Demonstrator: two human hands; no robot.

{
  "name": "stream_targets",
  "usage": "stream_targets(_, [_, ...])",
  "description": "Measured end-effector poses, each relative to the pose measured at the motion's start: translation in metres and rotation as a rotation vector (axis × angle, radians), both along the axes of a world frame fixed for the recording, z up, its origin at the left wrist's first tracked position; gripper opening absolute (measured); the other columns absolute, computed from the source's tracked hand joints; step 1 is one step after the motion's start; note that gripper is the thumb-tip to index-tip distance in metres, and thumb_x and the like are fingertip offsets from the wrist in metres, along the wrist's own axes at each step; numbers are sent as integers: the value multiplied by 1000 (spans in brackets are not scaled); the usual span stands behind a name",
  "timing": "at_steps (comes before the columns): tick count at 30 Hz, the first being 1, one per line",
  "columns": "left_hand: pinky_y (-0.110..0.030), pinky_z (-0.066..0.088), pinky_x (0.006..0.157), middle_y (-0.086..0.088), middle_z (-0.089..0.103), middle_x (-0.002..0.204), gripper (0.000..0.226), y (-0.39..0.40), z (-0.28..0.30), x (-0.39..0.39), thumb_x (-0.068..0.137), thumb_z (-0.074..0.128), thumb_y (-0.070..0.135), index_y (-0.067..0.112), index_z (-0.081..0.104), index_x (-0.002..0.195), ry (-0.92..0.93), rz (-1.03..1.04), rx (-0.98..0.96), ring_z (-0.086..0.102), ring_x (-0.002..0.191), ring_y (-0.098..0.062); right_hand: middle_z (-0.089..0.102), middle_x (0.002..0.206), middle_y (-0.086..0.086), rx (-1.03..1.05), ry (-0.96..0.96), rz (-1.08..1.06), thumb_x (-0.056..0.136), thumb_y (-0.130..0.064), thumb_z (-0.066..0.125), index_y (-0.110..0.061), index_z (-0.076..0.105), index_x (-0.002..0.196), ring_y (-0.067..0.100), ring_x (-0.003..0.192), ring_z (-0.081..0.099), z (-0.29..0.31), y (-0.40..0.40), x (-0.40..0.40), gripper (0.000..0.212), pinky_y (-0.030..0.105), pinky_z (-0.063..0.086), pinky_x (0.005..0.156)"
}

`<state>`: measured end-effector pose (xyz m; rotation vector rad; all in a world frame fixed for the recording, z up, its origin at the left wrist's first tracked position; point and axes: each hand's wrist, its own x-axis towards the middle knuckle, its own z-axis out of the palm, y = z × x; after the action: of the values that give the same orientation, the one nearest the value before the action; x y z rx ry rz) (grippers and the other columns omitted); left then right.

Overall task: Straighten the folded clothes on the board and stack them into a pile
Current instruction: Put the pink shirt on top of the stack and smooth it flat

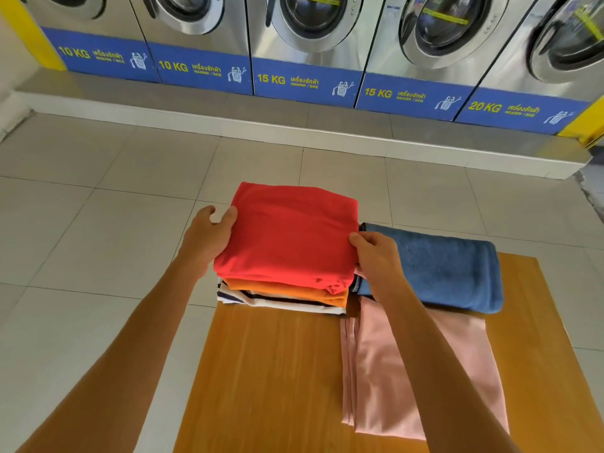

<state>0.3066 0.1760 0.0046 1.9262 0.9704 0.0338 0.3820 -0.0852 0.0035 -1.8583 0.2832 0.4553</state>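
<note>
Centrally, left hand and right hand clasp opposite edges of the red folded garment topping a pile over orange garment and striped garment on the counter; blue towel and pink cloth lie beside.

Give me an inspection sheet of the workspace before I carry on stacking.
Surface: wooden board, near part bare.
Job's things: red garment tops pile over orange garment and striped garment; blue towel and pink garment lie folded, unstacked, on the right.
Clutter: nothing seen.
Hands: left hand and right hand grip the red garment's sides.
Cables: nothing seen.
Surroundings: tiled floor; washing machines on a raised plinth.
</note>
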Motion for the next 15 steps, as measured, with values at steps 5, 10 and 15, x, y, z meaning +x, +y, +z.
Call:
stream_targets(5, [-49,42,103,-10,51,143,66,-23,11,-58,96,42,56,15,35,147,-19,16,13,53,126,-33,76,93,5,10,-6,-96,95,-17,64,-19,70,91,21,87,74,7,-59,-49,8,44,61,81])
stream_targets(10, [-45,55,89,-8,65,112,42,-71,2,-122,97,50,44,16,54,127,-100,181,-130,65,101,-27,66,119,16,-507,-115,-329,93,-29,63,-14,66,115,33,111,55,-11,-139,-95,26,45,48,91])
stream_targets(15, [-41,53,93,-1,67,110,37,-156,-27,-134,97,52,39,16,58,125,93,-79,-326,64,103,-19,37,150,16,-694,110,-242,66,-61,83,-16,36,144,39,133,35,-31,-178,-120,101,54,31,106])
